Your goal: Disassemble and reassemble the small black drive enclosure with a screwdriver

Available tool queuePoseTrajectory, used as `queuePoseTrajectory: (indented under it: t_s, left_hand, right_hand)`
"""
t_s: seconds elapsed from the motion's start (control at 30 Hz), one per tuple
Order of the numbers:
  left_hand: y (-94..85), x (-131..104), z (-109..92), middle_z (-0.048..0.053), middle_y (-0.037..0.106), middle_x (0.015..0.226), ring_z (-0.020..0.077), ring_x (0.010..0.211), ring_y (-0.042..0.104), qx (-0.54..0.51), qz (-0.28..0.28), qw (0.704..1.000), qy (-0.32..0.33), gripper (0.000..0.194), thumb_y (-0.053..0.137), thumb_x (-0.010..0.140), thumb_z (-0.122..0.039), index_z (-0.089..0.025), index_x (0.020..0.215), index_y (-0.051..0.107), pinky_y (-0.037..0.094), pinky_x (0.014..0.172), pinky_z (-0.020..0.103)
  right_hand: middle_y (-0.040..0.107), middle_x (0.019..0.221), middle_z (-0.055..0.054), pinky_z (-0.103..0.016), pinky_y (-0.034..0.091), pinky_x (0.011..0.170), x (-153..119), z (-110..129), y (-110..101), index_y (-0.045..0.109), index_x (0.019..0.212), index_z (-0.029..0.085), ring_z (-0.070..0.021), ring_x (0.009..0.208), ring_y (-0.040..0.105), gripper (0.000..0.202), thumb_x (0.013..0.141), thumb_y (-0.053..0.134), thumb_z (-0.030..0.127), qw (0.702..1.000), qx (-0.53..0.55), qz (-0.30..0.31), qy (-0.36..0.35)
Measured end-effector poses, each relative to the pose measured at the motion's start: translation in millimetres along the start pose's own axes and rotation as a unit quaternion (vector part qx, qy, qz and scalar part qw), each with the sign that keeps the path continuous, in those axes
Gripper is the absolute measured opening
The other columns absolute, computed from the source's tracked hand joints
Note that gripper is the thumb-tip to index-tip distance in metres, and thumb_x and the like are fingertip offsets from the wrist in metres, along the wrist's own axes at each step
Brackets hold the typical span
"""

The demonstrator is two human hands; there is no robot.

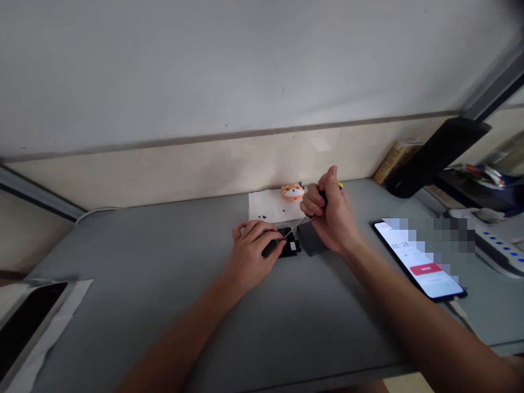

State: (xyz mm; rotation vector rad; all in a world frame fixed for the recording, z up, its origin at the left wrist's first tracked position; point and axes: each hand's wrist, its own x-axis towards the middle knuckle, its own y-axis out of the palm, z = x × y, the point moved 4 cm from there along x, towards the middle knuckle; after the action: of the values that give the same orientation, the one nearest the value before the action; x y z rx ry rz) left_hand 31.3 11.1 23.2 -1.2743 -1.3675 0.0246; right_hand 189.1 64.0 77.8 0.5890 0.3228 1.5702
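Note:
My right hand [333,218] is closed around the dark handle of a screwdriver [298,224], thumb raised, with a bit of yellow showing at the handle's end. The metal shaft slants down and left to a small black electronic device [292,248] lying on the desk. My left hand [256,248] grips that device from the left, fingers curled over its edge and hiding much of it. Whether the tip sits in a screw is too small to tell. Just right of the device lies a dark grey flat piece [311,240], partly behind my right hand.
Behind my hands, white paper [262,202] holds several tiny dark pieces, perhaps screws, and an orange-and-white animal-faced item [292,191]. A lit phone [421,262] with a cable lies right. Beyond stand a black cylinder [440,155] and a power strip [491,240].

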Motion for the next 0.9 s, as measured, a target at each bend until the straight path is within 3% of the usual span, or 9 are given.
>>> queuePoseTrajectory:
  t_s: [0.13, 0.23, 0.33, 0.4, 0.9]
  left_hand:
    - [1.0, -0.5, -1.2, -0.001, 0.076, 0.093, 0.0190, 0.094, 0.070, 0.013, 0.011, 1.000, -0.001, 0.018, 0.059, 0.103, -0.026, -0.024, 0.088, 0.069, 0.035, 0.097, 0.042]
    - [4.6, -1.8, 0.8, 0.004, 0.077, 0.106, 0.0247, 0.107, 0.069, 0.029, 0.062, 0.997, -0.033, 0.012, 0.061, 0.101, -0.033, -0.026, 0.103, 0.070, 0.036, 0.101, 0.046]
    - [8.6, -3.9, 4.3, 0.010, 0.071, 0.129, 0.0314, 0.125, 0.062, 0.025, 0.128, 0.990, -0.062, 0.039, 0.067, 0.095, -0.042, -0.025, 0.130, 0.062, 0.037, 0.108, 0.051]
    - [10.4, -5.1, 5.9, 0.012, 0.067, 0.136, 0.0323, 0.130, 0.059, 0.013, 0.160, 0.985, -0.070, 0.049, 0.069, 0.093, -0.043, -0.024, 0.137, 0.056, 0.036, 0.112, 0.053]
    - [13.4, -5.1, 7.9, 0.007, 0.072, 0.130, 0.0296, 0.126, 0.062, -0.016, 0.181, 0.981, -0.071, 0.042, 0.070, 0.095, -0.035, -0.026, 0.134, 0.058, 0.036, 0.111, 0.052]
  right_hand:
    - [0.023, 0.053, 0.010, -0.027, 0.020, 0.045, -3.5, 1.8, 5.4, 0.031, 0.065, 0.023, -0.0076, 0.046, 0.018, 0.065, 0.078, 0.072, 0.071, 1.000, -0.019, 0.013, -0.007]
    - [0.026, 0.053, 0.009, -0.027, 0.023, 0.045, -4.5, 0.7, 7.4, 0.033, 0.066, 0.024, -0.0078, 0.046, 0.021, 0.064, 0.077, 0.068, 0.076, 0.998, -0.048, 0.026, -0.018]
    - [0.029, 0.053, 0.009, -0.026, 0.023, 0.045, -2.6, -3.1, 4.8, 0.034, 0.066, 0.024, -0.0077, 0.047, 0.022, 0.065, 0.075, 0.067, 0.079, 0.997, -0.069, 0.031, -0.027]
    - [0.029, 0.053, 0.009, -0.026, 0.023, 0.045, -0.5, -6.0, 1.7, 0.034, 0.066, 0.024, -0.0076, 0.047, 0.023, 0.066, 0.073, 0.068, 0.079, 0.997, -0.072, 0.029, -0.026]
    - [0.031, 0.054, 0.009, -0.025, 0.023, 0.045, 2.0, -20.1, -5.1, 0.037, 0.068, 0.024, -0.0071, 0.047, 0.023, 0.062, 0.075, 0.071, 0.075, 0.998, -0.057, 0.032, -0.012]
